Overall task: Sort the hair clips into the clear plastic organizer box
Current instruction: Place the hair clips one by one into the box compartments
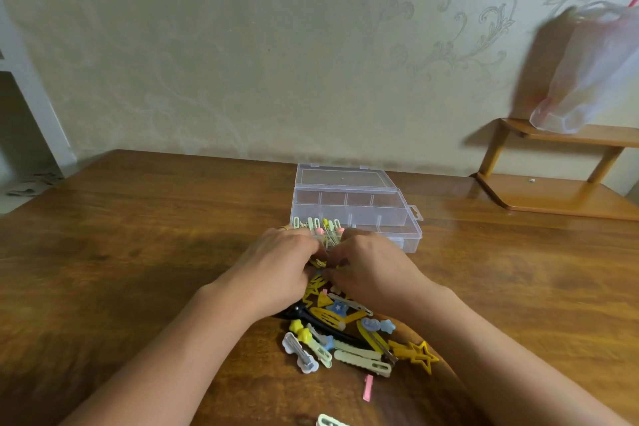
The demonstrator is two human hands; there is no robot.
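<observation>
Picking through a pile of small colourful plastic hair clips on the brown wooden table. Left hand and right hand curled close together, seemingly pinching 1 yellow clip. Clear plastic organizer box open just behind, ready, near-left compartment already holding clips.

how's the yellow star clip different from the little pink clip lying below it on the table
The yellow star clip is an open star outline, while the pink clip is a plain narrow bar. The star clip looks clearly bigger than the pink clip. The star clip lies at the right edge of the pile of clips, touching others; the pink clip lies alone, nearer the person. Both rest on the wooden table, outside the organizer box.
</observation>
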